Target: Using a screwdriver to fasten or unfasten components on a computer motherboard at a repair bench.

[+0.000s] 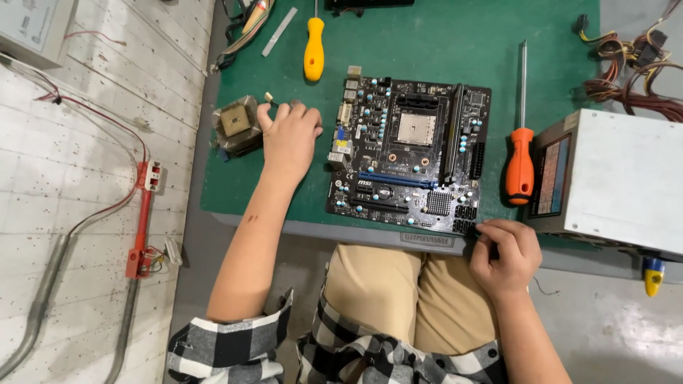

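Note:
A black computer motherboard (pixel 409 153) lies on a green mat (pixel 427 43), its bare processor socket near the middle. My left hand (pixel 290 135) rests on the mat just left of the board, fingers curled, fingertips beside a metal heatsink with a chip on top (pixel 236 124); whether it grips anything I cannot tell. My right hand (pixel 504 256) pinches the board's near right corner at the mat's front edge.
A yellow-handled screwdriver (pixel 314 48) lies above the board, an orange-handled one (pixel 520 160) to its right. A grey power supply box (pixel 612 181) with bundled cables (pixel 633 71) stands at the right. A red tool (pixel 142 220) and wires lie on the tiled floor.

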